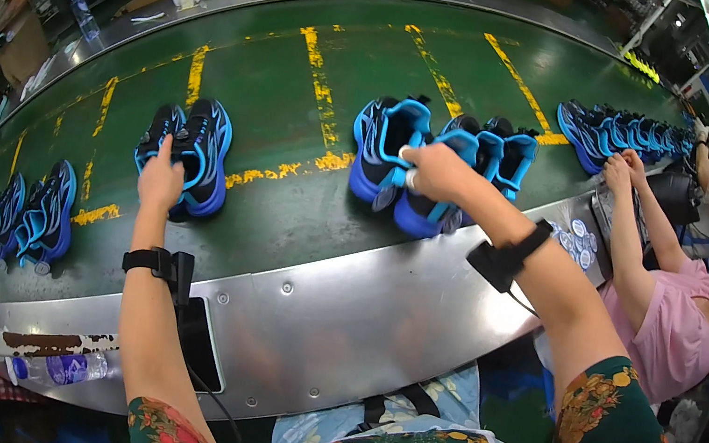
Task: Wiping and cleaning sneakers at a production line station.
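Observation:
On the green work surface, my left hand (161, 180) is at the heel end of a black-and-blue sneaker (166, 120), its index finger stretched along the tongue and the other fingers curled at the collar, partly hidden. A matching sneaker (213, 161) lies close against it on the right. My right hand (441, 172) grips the collar of another blue sneaker (368, 165), fingers hooked over the light-blue lining. Beside and under that hand stand several more sneakers (516, 163) of the same kind. Each wrist wears a black strap with a small device.
Yellow lines (317, 82) divide the green surface. A bare metal ledge (311, 309) runs along the near side. More sneakers (47, 215) stand at left, and a row (621, 136) at far right. A co-worker in pink (675, 311) sits on the right. A bottle (63, 368) lies lower left.

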{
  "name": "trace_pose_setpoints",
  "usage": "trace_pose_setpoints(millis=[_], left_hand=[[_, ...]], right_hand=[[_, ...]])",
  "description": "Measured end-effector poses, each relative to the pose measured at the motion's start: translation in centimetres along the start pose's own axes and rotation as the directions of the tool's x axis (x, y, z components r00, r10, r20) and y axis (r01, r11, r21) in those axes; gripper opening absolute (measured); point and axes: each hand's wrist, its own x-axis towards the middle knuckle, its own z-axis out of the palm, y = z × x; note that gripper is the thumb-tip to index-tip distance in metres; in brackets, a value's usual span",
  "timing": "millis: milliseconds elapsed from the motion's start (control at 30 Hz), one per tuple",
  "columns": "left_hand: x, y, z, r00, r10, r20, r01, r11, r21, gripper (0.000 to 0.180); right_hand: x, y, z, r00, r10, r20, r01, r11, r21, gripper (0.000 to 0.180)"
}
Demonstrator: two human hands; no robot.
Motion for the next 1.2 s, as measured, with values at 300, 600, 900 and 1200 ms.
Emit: trace_pose_setpoints(millis=[300,600,900,1200], left_hand=[[-22.3,13.6,-6.2,0.95,0.264,-0.165,-0.31,0.766,-0.563,0.036],[-37.1,14.7,-8.5,0.837,0.533,0.122,-0.276,0.604,-0.748,0.009],[-38.6,14.2,-3.9,0.869,0.494,0.008,-0.394,0.703,-0.592,0.008],[-35.6,14.9,-4.8,0.522,0.296,0.8,0.711,0.366,-0.6,0.02]], right_hand=[[-18.7,-14.1,3.5,0.923,-0.309,0.229,0.061,0.705,0.706,0.052],[-16.2,-6.7,-0.2,0.955,-0.261,0.139,0.128,0.787,0.603,0.049],[-15.2,-10.2,2.6,0.698,-0.642,0.317,0.568,0.767,0.299,0.056],[-18.2,-9.1,2.9,0.853,-0.496,0.16,0.279,0.694,0.664,0.049]])
